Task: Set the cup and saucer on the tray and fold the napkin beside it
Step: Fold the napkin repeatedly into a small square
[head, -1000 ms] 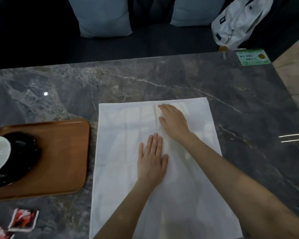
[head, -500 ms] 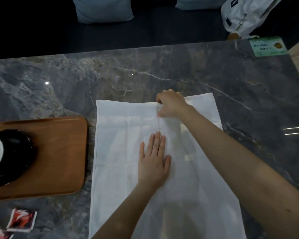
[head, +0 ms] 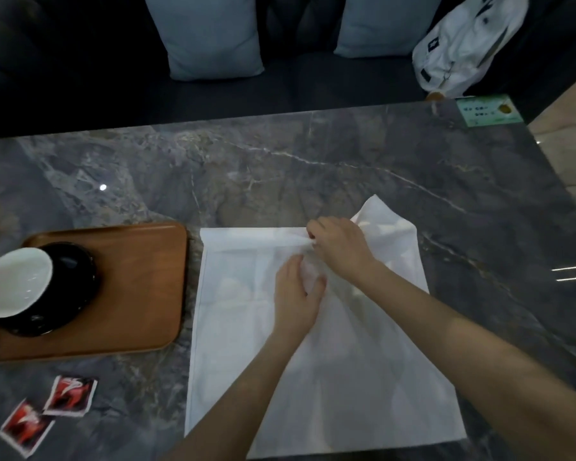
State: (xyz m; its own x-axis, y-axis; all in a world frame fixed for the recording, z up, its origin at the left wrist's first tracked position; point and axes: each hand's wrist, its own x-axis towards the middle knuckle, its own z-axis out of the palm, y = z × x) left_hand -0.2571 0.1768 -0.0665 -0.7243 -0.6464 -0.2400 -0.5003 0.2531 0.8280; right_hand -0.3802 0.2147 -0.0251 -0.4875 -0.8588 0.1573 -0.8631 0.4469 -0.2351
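Note:
A white cloth napkin [head: 330, 377] lies spread on the grey marble table, to the right of a wooden tray [head: 140, 277]. On the tray's left part stands a black cup with a white inside [head: 17, 281] on a black saucer [head: 70, 314]. My right hand [head: 340, 247] pinches the napkin's far edge near its middle and lifts it, so the far right corner stands up in a peak. My left hand [head: 296, 294] rests flat on the cloth just below, fingers apart.
Two red sachets [head: 70, 395] lie at the table's near left. A green card [head: 487, 109] sits at the far right corner. Behind the table a dark sofa holds two blue cushions [head: 210, 34] and a white bag [head: 463, 44].
My right hand went from flat on the cloth to its far edge, gripped it and pulled it up and back towards me. My left hand stayed pressed on the napkin.

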